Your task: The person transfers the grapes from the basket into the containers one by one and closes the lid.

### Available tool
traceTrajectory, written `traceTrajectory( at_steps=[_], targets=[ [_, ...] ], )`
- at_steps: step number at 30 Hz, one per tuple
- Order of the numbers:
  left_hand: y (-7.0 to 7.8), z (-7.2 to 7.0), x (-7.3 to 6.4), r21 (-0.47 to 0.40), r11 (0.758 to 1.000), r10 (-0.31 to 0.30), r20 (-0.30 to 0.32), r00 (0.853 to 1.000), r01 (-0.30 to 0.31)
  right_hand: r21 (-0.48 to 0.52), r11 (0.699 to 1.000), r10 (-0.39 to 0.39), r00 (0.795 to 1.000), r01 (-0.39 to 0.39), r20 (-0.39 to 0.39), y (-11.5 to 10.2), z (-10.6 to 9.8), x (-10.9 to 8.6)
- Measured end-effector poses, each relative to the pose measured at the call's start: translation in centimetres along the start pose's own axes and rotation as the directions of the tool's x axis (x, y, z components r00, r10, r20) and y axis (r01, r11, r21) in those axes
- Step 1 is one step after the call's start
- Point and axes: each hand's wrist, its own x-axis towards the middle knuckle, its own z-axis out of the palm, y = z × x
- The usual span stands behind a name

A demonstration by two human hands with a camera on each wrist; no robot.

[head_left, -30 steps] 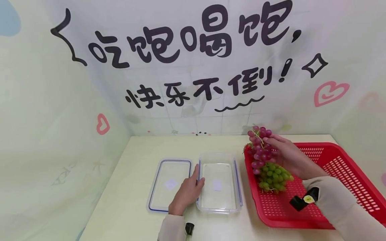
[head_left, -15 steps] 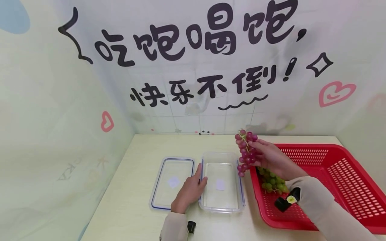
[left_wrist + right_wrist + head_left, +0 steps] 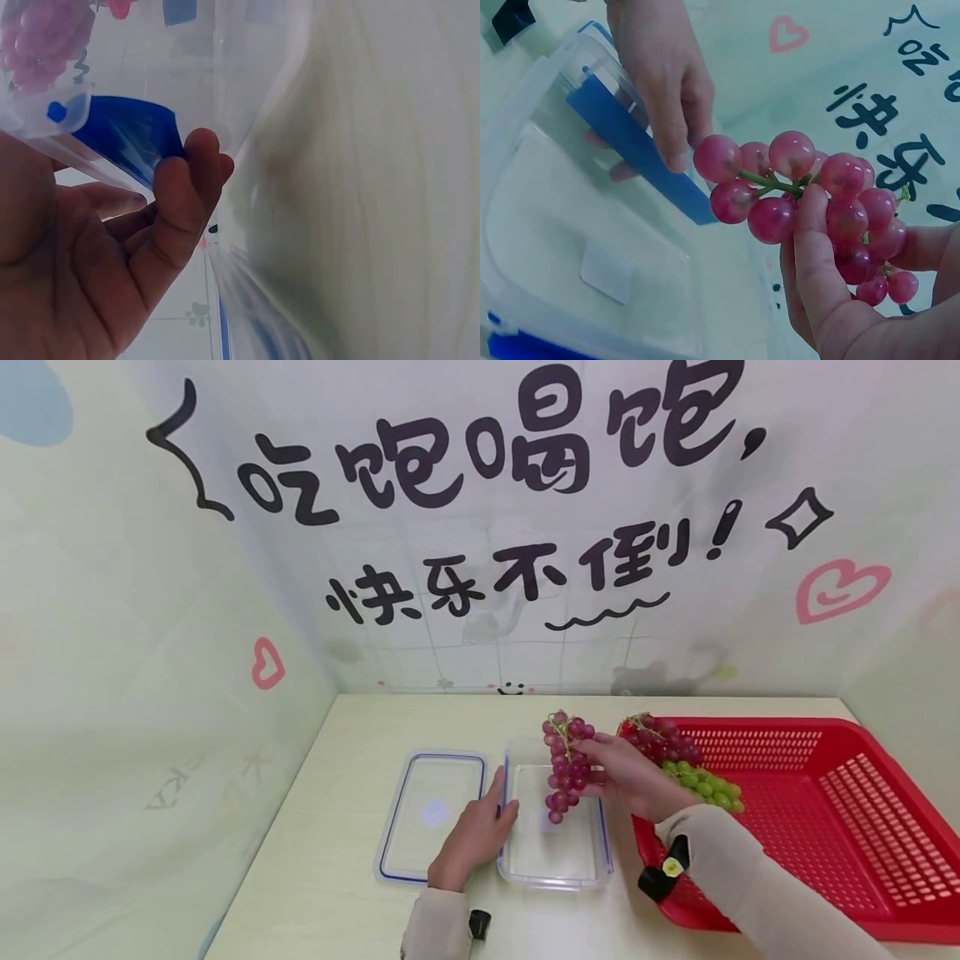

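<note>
My right hand (image 3: pixel 626 774) holds a bunch of red grapes (image 3: pixel 567 760) over the clear plastic food container (image 3: pixel 555 883). In the right wrist view the fingers curl round the grapes (image 3: pixel 847 217), and a green stem shows at the near end. My left hand (image 3: pixel 472 835) grips the container's left wall. Its fingers lie at the blue side latch (image 3: pixel 127 131) in the left wrist view. Inside the container only a pale square label (image 3: pixel 607 270) shows on the floor. The blue-rimmed lid (image 3: pixel 431 814) lies flat just left of the left hand.
A red perforated basket (image 3: pixel 825 827) stands on the right, partly behind my right forearm. More red grapes (image 3: pixel 660 737) and green grapes (image 3: pixel 705 785) lie at its left side. A printed cloth wall (image 3: pixel 465 660) closes off the table's back edge.
My right hand has carried the red grapes left, out of the basket and over the container. Other red grapes in the basket now show. The left hand keeps its grip on the container.
</note>
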Motion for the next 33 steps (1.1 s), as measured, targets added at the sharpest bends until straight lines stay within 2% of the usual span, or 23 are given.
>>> traceTrajectory(
  at_steps=[6, 13, 26, 29, 33],
  targets=[
    [-0.1, -0.2, 0.0, -0.010, 1.000, -0.006, 0.004, 1.000, 0.006, -0.003, 0.999, 0.032, 0.999, -0.032, -0.016, 0.7, 1.9, 0.9],
    [0.0, -0.1, 0.2, -0.036, 0.999, -0.008, 0.021, 1.000, 0.009, -0.001, 0.997, 0.075, 0.996, -0.075, -0.039, 1.2, 2.9, 2.0],
    [-0.1, -0.4, 0.2, -0.014, 1.000, 0.001, 0.033, 0.999, -0.001, -0.093, 0.991, 0.087, 0.991, -0.096, -0.097, 2.9, 4.6, 3.5],
    [-0.1, -0.5, 0.2, -0.021, 1.000, -0.001, 0.039, 0.999, 0.002, -0.102, 0.989, 0.102, 0.990, -0.112, -0.092, 3.0, 4.8, 3.8],
    [0.0, -0.6, 0.3, -0.028, 1.000, 0.000, 0.039, 0.999, 0.001, -0.091, 0.989, 0.117, 0.992, -0.121, -0.043, 3.0, 5.1, 4.1]
  ],
)
